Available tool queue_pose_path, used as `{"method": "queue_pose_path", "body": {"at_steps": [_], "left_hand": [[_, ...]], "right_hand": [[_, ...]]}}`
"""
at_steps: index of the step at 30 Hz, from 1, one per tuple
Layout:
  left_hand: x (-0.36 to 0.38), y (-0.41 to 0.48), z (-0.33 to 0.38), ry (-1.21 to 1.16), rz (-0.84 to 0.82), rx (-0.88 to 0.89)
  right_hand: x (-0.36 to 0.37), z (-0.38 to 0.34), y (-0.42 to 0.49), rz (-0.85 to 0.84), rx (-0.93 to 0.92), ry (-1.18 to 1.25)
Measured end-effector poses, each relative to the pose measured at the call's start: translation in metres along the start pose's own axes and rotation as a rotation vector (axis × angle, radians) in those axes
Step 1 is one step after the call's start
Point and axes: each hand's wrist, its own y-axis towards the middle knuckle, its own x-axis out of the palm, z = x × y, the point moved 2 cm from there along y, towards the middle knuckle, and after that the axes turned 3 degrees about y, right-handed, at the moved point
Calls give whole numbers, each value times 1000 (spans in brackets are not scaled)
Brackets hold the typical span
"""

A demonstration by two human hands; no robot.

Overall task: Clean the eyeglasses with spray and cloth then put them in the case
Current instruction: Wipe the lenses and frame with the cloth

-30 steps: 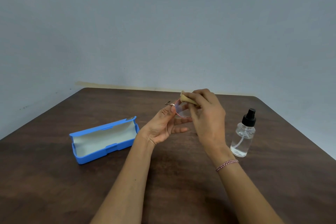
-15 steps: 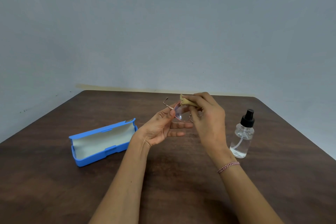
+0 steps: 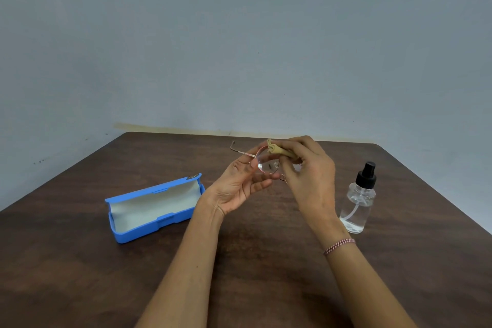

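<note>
Dark wood table (image 3: 80,274); woven bracelet (image 3: 339,246) on the right wrist. Blue case (image 3: 154,208) lies open, pale lining up, well to the left of the left fingers. Clear spray bottle (image 3: 358,202) stands upright, near the right hand (image 3: 311,181) on its outer side. Left hand (image 3: 239,186), palm up, pinches the eyeglasses (image 3: 267,164) at the lens rim, clear of the table. Right fingers are curled, pinching the tan cloth (image 3: 279,150) against the lens's upper edge. One temple arm juts left beyond the left thumb.
</note>
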Motion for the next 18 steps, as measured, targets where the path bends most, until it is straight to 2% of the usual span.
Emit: {"method": "queue_pose_path", "body": {"at_steps": [5,12,18], "left_hand": [[0,0,1,-21,12,-2],[-1,-1,1,141,41,-67],[1,1,1,98,15,-50]], "right_hand": [[3,0,-1,-37,8,3],[6,-2,-3,-69,0,29],[7,0,-2,-65,27,67]]}}
